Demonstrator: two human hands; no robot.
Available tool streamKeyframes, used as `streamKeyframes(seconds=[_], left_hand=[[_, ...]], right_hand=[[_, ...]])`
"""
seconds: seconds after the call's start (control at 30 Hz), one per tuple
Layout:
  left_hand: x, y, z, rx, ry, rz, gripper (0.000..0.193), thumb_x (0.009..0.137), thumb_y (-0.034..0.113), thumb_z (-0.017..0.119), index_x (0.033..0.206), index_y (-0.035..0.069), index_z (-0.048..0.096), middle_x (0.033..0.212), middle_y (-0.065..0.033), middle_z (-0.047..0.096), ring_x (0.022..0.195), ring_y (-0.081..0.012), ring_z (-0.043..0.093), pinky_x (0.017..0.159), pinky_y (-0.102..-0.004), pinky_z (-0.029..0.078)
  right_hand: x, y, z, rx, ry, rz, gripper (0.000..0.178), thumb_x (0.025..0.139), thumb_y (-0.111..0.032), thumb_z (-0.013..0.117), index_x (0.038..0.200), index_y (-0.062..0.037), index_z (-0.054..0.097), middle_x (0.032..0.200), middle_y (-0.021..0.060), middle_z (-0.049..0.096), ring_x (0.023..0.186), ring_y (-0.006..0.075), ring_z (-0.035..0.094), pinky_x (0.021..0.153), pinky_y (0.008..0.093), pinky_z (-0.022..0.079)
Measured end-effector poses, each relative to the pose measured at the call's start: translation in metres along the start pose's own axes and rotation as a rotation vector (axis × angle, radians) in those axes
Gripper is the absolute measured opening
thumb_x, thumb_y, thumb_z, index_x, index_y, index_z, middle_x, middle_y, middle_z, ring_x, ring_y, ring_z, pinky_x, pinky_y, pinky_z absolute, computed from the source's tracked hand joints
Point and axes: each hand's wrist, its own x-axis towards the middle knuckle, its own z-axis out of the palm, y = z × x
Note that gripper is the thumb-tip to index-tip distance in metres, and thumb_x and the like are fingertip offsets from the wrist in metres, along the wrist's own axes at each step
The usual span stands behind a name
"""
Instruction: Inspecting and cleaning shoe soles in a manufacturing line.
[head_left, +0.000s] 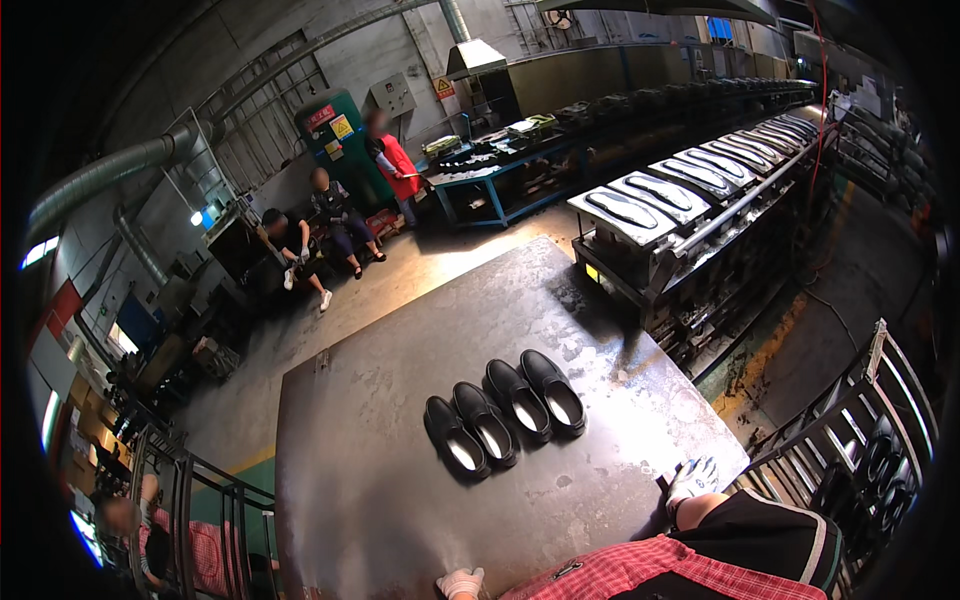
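4 black slip-on shoes (512, 386) lined up, what's left unclear — white-gloved right hand (695, 478) spread, empty; white-gloved left hand (461, 583), can't tell.

Left grip (461, 583): pale-gloved, at lower edge of frame near centre, partly cut off; right grip (693, 480): white-gloved, lower right of frame, fingers (708, 466) extended, bare forearm (697, 512) below
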Motion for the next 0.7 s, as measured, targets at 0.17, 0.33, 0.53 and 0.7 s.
streamKeyframes(seconds=[0.17, 0.33, 0.53, 0.7], left_hand=[[-0.004, -0.001, -0.001, -0.013, 0.002, -0.011, 0.071, 0.09, 0.043, 0.051, 0.151, 0.011, 0.036, 0.15, -0.0151, 0.042, 0.125, -0.0311, 0.053, 0.077, -0.0497, 0.055], [0.0, -0.007, 0.009, 0.021, 0.064, 0.006, 0.069, 0.09, 0.045, 0.051, 0.149, 0.012, 0.038, 0.148, -0.0152, 0.045, 0.117, -0.0318, 0.058, 0.074, -0.0501, 0.055], [-0.003, 0.006, -0.009, 0.001, -0.057, -0.02, 0.071, 0.09, 0.046, 0.051, 0.15, 0.012, 0.036, 0.149, -0.0152, 0.044, 0.121, -0.0316, 0.056, 0.074, -0.0502, 0.055], [0.017, -0.012, 0.033, 0.035, 0.244, 0.042, 0.065, 0.09, 0.047, 0.05, 0.144, 0.012, 0.045, 0.135, -0.0161, 0.056, 0.102, -0.0346, 0.065, 0.07, -0.0519, 0.054]], right_hand=[[-0.001, -0.002, -0.002, -0.008, -0.008, -0.011, 0.062, 0.1, -0.043, 0.038, 0.151, -0.0062, 0.036, 0.158, 0.0127, 0.032, 0.147, 0.0281, 0.027, 0.121, 0.0426, 0.014], [0.0, -0.002, 0.005, 0.014, 0.005, -0.01, 0.062, 0.1, -0.043, 0.039, 0.15, -0.0064, 0.037, 0.158, 0.0125, 0.033, 0.146, 0.0278, 0.027, 0.121, 0.0433, 0.014], [0.005, 0.005, 0.006, 0.022, 0.007, 0.006, 0.061, 0.1, -0.043, 0.038, 0.15, -0.0067, 0.039, 0.157, 0.0127, 0.034, 0.147, 0.028, 0.026, 0.121, 0.0435, 0.014], [0.003, 0.004, 0.006, -0.007, 0.014, -0.019, 0.061, 0.101, -0.043, 0.037, 0.15, -0.0064, 0.038, 0.157, 0.013, 0.034, 0.147, 0.0284, 0.026, 0.121, 0.0439, 0.014]])
